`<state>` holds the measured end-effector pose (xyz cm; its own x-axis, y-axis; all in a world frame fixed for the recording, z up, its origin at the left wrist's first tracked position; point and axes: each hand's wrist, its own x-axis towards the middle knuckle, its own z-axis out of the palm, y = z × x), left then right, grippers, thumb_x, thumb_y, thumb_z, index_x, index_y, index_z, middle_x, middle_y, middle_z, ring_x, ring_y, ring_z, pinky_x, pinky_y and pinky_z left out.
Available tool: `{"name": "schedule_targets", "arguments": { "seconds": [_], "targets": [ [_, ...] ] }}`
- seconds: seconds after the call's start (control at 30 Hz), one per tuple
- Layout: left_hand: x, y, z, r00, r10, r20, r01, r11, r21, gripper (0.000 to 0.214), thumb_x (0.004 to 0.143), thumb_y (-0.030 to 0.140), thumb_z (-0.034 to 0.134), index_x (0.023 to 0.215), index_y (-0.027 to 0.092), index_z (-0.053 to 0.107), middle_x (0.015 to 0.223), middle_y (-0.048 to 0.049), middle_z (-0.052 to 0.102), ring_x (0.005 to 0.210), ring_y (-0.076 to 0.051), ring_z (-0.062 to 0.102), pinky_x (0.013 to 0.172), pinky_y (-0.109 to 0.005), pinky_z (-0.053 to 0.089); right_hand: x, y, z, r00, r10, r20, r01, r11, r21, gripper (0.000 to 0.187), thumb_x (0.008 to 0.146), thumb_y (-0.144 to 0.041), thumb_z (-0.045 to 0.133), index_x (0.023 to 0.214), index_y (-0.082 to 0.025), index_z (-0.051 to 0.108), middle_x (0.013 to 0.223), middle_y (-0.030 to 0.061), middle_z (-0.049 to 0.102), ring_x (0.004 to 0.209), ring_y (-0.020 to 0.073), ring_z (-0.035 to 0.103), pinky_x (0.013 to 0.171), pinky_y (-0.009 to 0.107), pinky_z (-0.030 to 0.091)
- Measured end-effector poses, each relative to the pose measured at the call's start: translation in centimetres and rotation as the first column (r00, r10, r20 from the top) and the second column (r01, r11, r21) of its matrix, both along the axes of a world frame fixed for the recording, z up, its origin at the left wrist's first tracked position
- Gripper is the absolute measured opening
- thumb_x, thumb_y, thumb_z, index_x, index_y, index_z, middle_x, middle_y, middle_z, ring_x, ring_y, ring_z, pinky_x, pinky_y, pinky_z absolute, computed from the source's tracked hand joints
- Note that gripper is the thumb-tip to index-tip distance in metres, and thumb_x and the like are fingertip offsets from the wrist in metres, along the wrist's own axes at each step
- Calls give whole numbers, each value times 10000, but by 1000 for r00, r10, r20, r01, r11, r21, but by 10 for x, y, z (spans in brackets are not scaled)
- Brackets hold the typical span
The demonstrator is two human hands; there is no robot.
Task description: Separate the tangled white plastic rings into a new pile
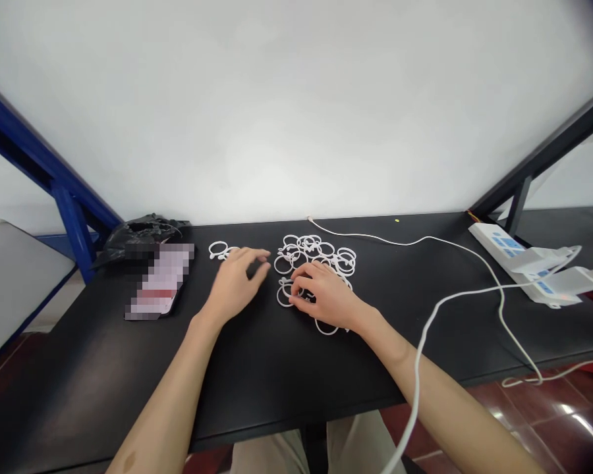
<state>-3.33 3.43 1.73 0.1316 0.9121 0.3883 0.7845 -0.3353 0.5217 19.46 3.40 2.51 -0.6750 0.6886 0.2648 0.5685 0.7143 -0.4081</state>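
A pile of several white plastic rings (321, 253) lies on the black table (277, 368), near its far edge. My right hand (326, 293) rests on the near side of the pile, fingers curled and pinching one white ring (285, 294). My left hand (240, 280) lies flat on the table just left of the pile, fingers stretched out and holding nothing. Past its fingertips, two separate white rings (220, 250) lie apart from the pile.
A blurred phone-like object (161, 280) and a black plastic bag (141, 237) lie at the left. A white cable (454, 296) crosses the right side to a white power strip with chargers (528, 263). A blue frame (54, 184) and a black frame (534, 171) flank the table.
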Motion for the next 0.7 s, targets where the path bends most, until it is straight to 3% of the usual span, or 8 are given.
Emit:
{"name": "schedule_targets", "arguments": {
  "seconds": [0.07,0.13,0.3,0.5,0.57,0.7],
  "targets": [
    [5,-2,2,983,-164,83,173,978,-119,261,936,350,570,1148,245,680,1055,-29,715,972,-210,599,871,-351,483,0,1,-1,999,19,-38,-18,1000,8,75,924,-278,640,919,-206,661,1118,71,606,997,201,590,934,393,470],
    [6,-4,4,971,-204,125,225,954,-197,230,934,365,583,1106,268,701,1040,-11,722,953,-198,602,849,-334,480,0,2,-1,997,14,-72,-15,1000,-6,83,943,-269,615,933,-202,663,1189,87,572,951,173,617,887,360,501],
    [6,-6,9,965,-153,213,204,949,-240,167,905,319,621,1026,276,729,916,7,721,799,-169,606,737,-301,467,2,4,0,992,-57,-108,54,998,-36,103,966,-214,560,932,-200,656,1276,103,559,872,149,648,770,321,538],
    [8,-6,12,968,-93,234,152,957,-249,149,893,323,635,991,274,737,838,22,716,716,-152,586,699,-284,456,4,4,0,982,-76,-175,70,997,-39,129,982,-230,528,938,-223,650,1297,73,603,979,178,668,841,344,545],
    [9,-6,11,969,-64,238,120,966,-231,131,891,330,642,954,271,740,797,26,704,684,-145,571,676,-276,453,3,3,1,977,-80,-199,68,995,-71,125,965,-309,572,1040,-239,643,1282,74,613,968,181,670,841,351,552],
    [14,-7,6,968,-75,239,115,981,-157,109,883,307,655,933,285,749,786,24,693,685,-143,576,685,-273,472,0,1,1,975,-133,-180,110,985,-133,593,881,-458,673,1394,-246,464,1235,89,619,960,203,660,841,386,560]
  ]
}}
